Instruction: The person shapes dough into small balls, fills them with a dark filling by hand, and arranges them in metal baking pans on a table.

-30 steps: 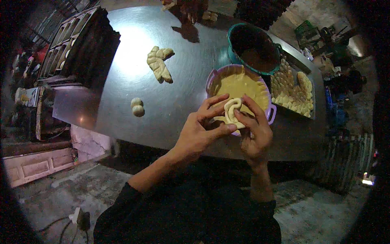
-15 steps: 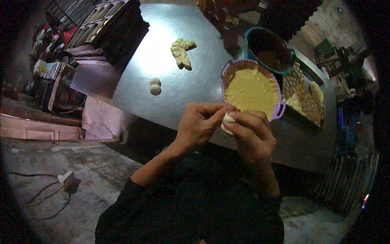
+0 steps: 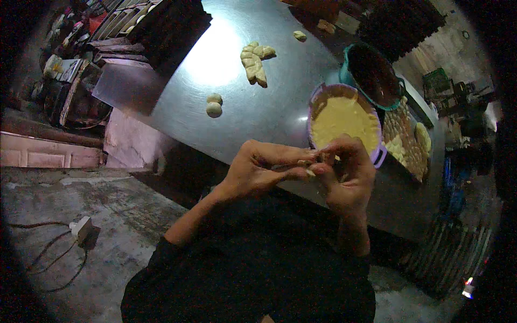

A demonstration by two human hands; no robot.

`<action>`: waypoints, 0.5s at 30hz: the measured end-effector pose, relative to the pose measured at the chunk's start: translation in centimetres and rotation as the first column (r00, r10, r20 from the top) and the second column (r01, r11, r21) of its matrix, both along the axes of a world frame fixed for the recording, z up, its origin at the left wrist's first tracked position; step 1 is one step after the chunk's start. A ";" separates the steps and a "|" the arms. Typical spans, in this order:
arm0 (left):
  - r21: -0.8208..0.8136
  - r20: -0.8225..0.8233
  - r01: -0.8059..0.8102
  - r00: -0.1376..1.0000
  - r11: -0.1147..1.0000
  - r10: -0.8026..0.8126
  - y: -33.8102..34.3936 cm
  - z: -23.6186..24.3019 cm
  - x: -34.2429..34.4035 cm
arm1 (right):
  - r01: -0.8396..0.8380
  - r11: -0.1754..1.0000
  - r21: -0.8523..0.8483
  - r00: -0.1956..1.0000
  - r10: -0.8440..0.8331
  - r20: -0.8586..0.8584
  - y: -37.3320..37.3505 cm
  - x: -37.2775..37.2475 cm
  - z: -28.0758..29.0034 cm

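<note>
Above the near edge of the metal table, my left hand (image 3: 264, 169) and my right hand (image 3: 350, 175) meet with fingertips pinched together. Between them shows a small bit of pale dough (image 3: 311, 173), mostly hidden by the fingers. Just beyond the right hand stands a lilac handled basin (image 3: 378, 126) holding a thick yellow mixture (image 3: 344, 119). Two round dough balls (image 3: 214, 105) touch each other on the tabletop to the left. Farther off lies a cluster of joined dough pieces (image 3: 254, 63), and a single dough piece (image 3: 300, 36) rests near the far end.
A teal tub (image 3: 346, 70) stands behind the basin. To its right is a tray (image 3: 406, 142) of small dough pieces. Dark stacked trays (image 3: 177, 35) rise at the table's left. On the floor lies a white power socket (image 3: 82, 229) with cables.
The single dough piece near the far end was not on the table before. The white dough ball between my hands no longer shows; only a small bit does. The view has shifted slightly.
</note>
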State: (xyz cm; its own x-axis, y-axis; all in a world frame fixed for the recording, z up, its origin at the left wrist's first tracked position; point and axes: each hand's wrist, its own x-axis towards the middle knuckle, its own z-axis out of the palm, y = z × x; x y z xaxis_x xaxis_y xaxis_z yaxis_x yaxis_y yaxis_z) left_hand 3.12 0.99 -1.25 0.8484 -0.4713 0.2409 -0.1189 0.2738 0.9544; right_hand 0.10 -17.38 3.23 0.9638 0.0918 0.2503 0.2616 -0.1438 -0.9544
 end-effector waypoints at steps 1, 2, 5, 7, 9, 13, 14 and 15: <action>-0.003 -0.119 -0.012 0.993 1.000 0.012 0.5 -0.2 0.5 | 0.011 0.993 0.118 0.996 0.000 -0.092 0.6 0.4 0.0; -0.006 -0.236 -0.024 0.972 1.000 0.022 1.0 -0.3 1.1 | -0.114 0.993 0.040 0.993 0.113 0.016 1.3 1.4 -0.3; -0.006 -0.462 0.014 0.887 1.000 -0.015 2.9 -1.4 3.7 | -0.290 0.931 -0.222 0.927 0.331 0.176 2.7 4.6 -1.6; -0.048 -0.589 0.042 0.806 0.998 -0.062 4.1 -2.4 5.0 | -0.222 0.918 -0.328 0.952 0.277 0.132 3.9 5.9 -2.7; -0.148 -0.667 0.044 0.733 0.988 -0.133 5.8 -3.1 6.5 | -0.159 0.912 -0.378 0.971 0.213 0.105 5.2 7.4 -4.0; 0.037 -0.552 0.026 0.834 0.999 -0.001 8.5 -8.2 7.9 | -0.146 0.756 -0.638 0.966 0.249 0.073 8.4 11.1 -6.0; 0.096 -0.610 0.003 0.791 0.995 0.057 9.5 -8.7 8.4 | -0.159 0.804 -0.573 0.964 0.251 0.085 9.6 12.1 -7.1; 0.147 -0.572 -0.078 0.807 0.986 0.149 10.1 -9.7 8.8 | -0.185 0.861 -0.475 0.982 0.186 -0.045 10.7 12.7 -8.7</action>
State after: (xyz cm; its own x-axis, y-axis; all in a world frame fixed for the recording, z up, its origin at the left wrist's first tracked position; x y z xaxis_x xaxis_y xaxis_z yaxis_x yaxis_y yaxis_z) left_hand 11.94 11.10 -10.95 0.8621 -0.3564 -0.3601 0.4421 0.1820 0.8783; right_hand 12.78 -6.65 -5.47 0.9167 0.3769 0.1328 0.3303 -0.5276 -0.7826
